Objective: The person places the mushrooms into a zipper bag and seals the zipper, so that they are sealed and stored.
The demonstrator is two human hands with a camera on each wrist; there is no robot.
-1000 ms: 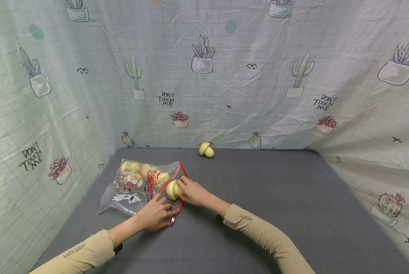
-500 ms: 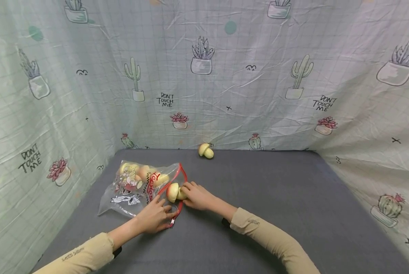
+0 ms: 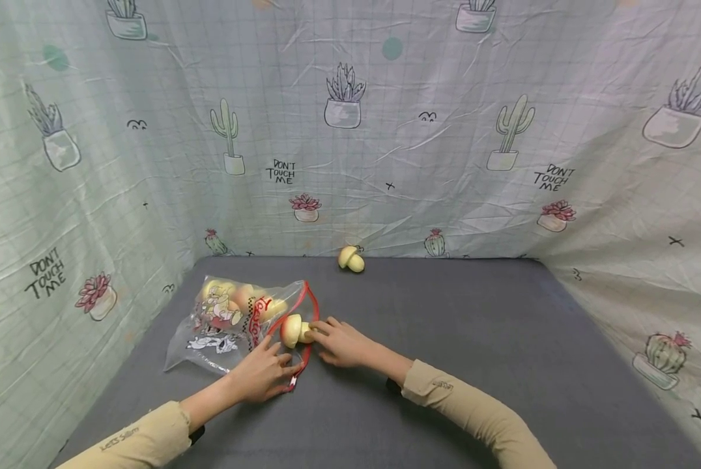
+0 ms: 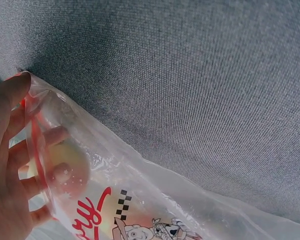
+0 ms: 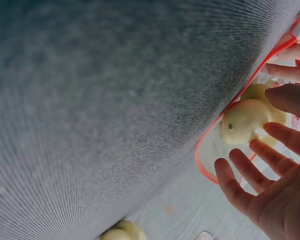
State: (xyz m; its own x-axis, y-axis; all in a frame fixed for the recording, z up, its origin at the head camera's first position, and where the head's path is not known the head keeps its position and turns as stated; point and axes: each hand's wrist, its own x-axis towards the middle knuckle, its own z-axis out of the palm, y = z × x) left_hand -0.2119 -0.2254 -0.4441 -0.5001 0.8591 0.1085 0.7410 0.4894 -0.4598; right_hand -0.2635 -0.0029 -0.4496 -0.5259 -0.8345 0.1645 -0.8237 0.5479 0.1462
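Observation:
A clear zip bag (image 3: 182,352) with a red zip edge and cartoon print lies on the left, several toy mushrooms inside it. My left hand (image 3: 261,374) holds the bag's mouth. In the left wrist view, its thumb is at the zip corner and its fingers are spread across the red edge, partly seen through plastic. A yellowish toy mushroom (image 3: 290,331) with a reddish cap lies in the mouth, cap inward, stem toward my right hand (image 3: 344,345). The right hand's fingertips are at the stem; in the right wrist view its fingers (image 5: 247,170) are spread and extended, not wrapped around the mushroom.
Another toy mushroom (image 3: 351,259) lies at the far edge of the grey table (image 3: 444,339), near the cactus-print curtain (image 3: 397,163). The curtain also hangs along the left and right sides.
The right hand has drawn back slightly to the right and its fingers have loosened from the mushroom, which now shows more of its stem in the bag's mouth. The left hand stays at the zip edge.

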